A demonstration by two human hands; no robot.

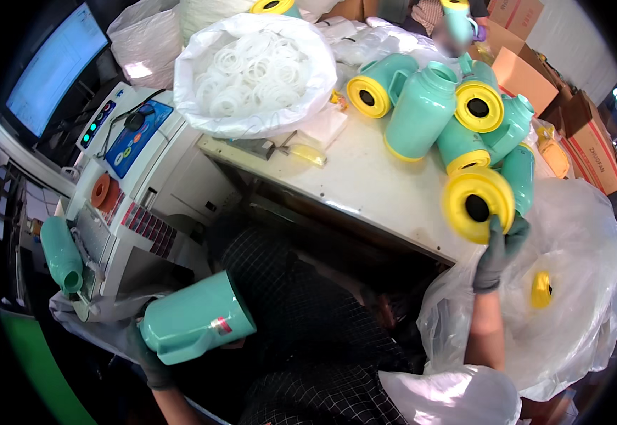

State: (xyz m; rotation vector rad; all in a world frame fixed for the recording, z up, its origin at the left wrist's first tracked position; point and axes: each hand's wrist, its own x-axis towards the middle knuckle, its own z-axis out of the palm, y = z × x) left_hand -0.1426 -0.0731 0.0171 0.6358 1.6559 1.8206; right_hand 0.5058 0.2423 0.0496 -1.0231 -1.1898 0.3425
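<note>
My left hand, in a dark grey glove, is closed around the narrow end of a teal thermos jug shell. The shell lies tilted over my lap, its handle low and its wide end pointing right. A small red-and-white sticker is on its side. At the right, my gloved right hand pinches the rim of a yellow round base with a black centre, held up by the table's front edge. Behind it several teal thermos jugs with yellow bases stand or lie on the white table.
A white bag of clear rings sits on the table's left. Left of me stands a white machine with a blue panel; another teal shell rests against it. A clear plastic bag holds a yellow piece. Cardboard boxes and another person are beyond.
</note>
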